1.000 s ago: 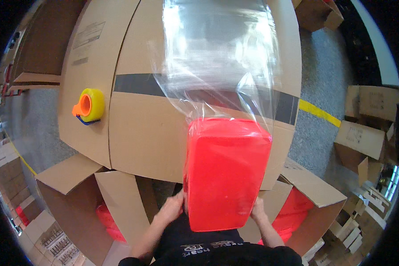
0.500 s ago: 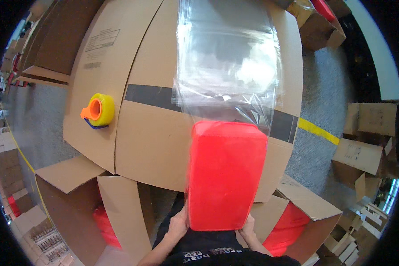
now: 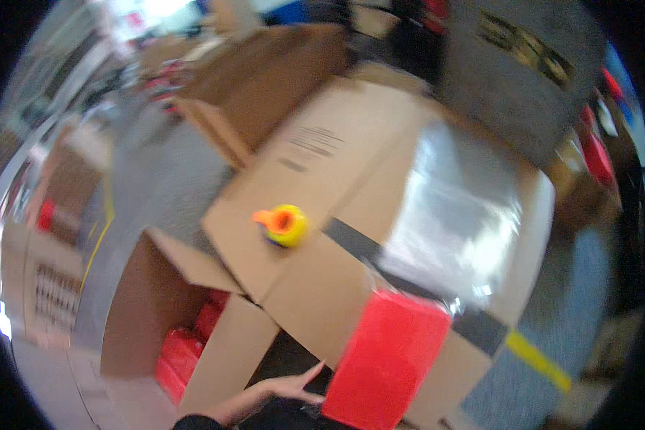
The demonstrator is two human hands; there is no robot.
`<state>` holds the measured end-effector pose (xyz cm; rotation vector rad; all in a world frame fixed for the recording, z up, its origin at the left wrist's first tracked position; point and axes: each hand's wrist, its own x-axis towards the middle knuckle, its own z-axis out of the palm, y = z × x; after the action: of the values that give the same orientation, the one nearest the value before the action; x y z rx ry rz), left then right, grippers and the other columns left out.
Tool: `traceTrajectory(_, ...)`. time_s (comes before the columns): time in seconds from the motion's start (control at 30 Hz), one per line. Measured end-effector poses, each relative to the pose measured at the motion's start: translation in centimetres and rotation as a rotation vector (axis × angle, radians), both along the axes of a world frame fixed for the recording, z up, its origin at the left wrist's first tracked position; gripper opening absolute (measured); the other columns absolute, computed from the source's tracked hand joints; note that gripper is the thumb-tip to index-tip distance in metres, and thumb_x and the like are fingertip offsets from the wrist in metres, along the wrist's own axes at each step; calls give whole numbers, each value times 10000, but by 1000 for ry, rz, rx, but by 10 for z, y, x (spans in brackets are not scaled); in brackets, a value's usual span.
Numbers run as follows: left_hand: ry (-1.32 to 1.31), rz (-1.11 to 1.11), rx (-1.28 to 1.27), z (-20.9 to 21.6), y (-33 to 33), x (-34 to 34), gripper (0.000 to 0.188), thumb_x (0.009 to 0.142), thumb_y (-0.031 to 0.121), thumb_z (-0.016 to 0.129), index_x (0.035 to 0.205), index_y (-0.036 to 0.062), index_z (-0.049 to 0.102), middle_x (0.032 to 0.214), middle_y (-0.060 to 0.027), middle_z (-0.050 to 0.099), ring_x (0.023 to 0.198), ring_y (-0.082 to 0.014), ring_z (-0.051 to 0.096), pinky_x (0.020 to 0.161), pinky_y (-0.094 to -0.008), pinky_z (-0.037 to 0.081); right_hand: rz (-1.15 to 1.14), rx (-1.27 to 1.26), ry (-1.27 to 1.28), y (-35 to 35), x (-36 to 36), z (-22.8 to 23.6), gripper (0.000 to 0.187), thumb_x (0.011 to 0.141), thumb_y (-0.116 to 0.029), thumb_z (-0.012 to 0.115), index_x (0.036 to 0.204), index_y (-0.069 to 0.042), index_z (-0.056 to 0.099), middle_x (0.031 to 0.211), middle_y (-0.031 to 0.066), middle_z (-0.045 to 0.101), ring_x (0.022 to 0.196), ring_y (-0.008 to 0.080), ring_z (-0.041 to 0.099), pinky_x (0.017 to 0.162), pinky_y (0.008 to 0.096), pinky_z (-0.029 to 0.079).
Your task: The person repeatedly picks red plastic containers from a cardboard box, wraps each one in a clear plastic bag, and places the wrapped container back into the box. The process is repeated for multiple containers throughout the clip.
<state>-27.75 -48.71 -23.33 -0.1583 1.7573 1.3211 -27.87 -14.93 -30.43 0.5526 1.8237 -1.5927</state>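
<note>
A red plastic bin [image 3: 390, 358], box-shaped, lies with its smooth broad face up at the near edge of a cardboard surface [image 3: 304, 283]. Clear film shows at its far end. My left hand [image 3: 297, 387] is beside the bin's near left edge, thumb and fingers spread, holding nothing; whether a fingertip touches the bin is blurred. No part of my right hand shows. Beyond the bin lies a stack of clear plastic bags [image 3: 455, 222]. A yellow tape roll with an orange holder [image 3: 287, 226] stands to the left.
At the near left an open carton [image 3: 140, 315] holds several red bins [image 3: 181, 358]. A tall brown carton [image 3: 265, 86] stands at the far left, a dark grey panel [image 3: 519, 79] at the far right. Yellow floor tape [image 3: 537, 362] runs at the right.
The view has swung to the left and blurred. My left hand has come off the bin and its fingers have spread. My right hand, on the bin before, has left the picture.
</note>
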Motion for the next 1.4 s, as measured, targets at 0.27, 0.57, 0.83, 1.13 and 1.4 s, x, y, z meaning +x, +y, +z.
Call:
traceTrajectory(0.27,419,810,-439,7,103,-83,973,793,645,621,1460,29,268,1497,-228,290,1390,-345,294,1134,-441,253,213,-245,151,-119,-130,24,410,920,-331,492,1220,-58,557,1100,126,608,1024,199,568,907,378,438)
traceTrajectory(0.57,1091,599,-1511,220,33,12,789,684,686,682,1351,308,496,1514,-132,273,1380,-412,218,1062,-628,182,499,-372,80,-195,-108,50,457,945,-405,433,1235,-64,530,1142,99,571,1069,198,526,958,389,398)
traceTrajectory(0.83,1461,1272,-1199,96,-75,139,506,928,584,394,1313,277,505,1552,-213,116,1406,-512,-9,1084,-646,56,633,-290,-62,-319,-25,28,505,968,-471,381,1248,-70,507,1180,75,539,1108,197,489,1003,398,362)
traceTrajectory(1.13,1067,2224,160,-73,-384,258,655,1011,530,214,1523,126,151,1584,-106,113,1452,-230,127,1178,-375,94,546,-343,160,-616,80,-44,563,993,-545,322,1263,-76,481,1222,48,502,1153,196,447,1053,408,322)
traceTrajectory(1.4,76,2264,182,-254,-407,294,756,947,645,296,1512,160,165,1569,-45,14,1436,-217,27,1164,-415,83,1658,476,809,-701,158,-129,936,745,-447,662,1493,-101,217,1410,264,356,1369,425,236,1034,476,341)
